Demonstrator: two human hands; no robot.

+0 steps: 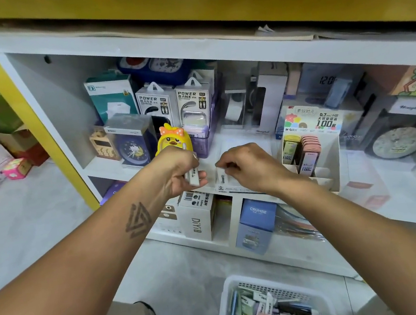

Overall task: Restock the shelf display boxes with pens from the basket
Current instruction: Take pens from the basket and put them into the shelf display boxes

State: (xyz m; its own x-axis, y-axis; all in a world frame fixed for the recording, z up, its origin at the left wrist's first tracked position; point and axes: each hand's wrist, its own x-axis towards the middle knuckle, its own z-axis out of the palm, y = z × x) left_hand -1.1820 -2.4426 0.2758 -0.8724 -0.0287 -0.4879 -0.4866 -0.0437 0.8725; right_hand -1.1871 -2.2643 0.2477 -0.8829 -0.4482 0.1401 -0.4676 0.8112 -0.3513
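My left hand (180, 170) grips a small white pen pack (193, 176) upright in front of the shelf edge. My right hand (249, 167) pinches a second white pack (222, 175) just above a low white display box (228, 188) at the front of the shelf. On the floor below stands the white basket (229, 294), holding several small packs in pastel colours. To the right on the shelf stands a tiered cardboard display box (313, 143) with yellow and pink lead packs.
A yellow duck toy (172, 138) stands directly behind my left hand. Power bank boxes (175, 102), clocks (131, 143) and clear boxes fill the shelf behind. The lower shelf holds a white carton (197, 218) and a blue box (256, 223). Cartons sit on the floor at left.
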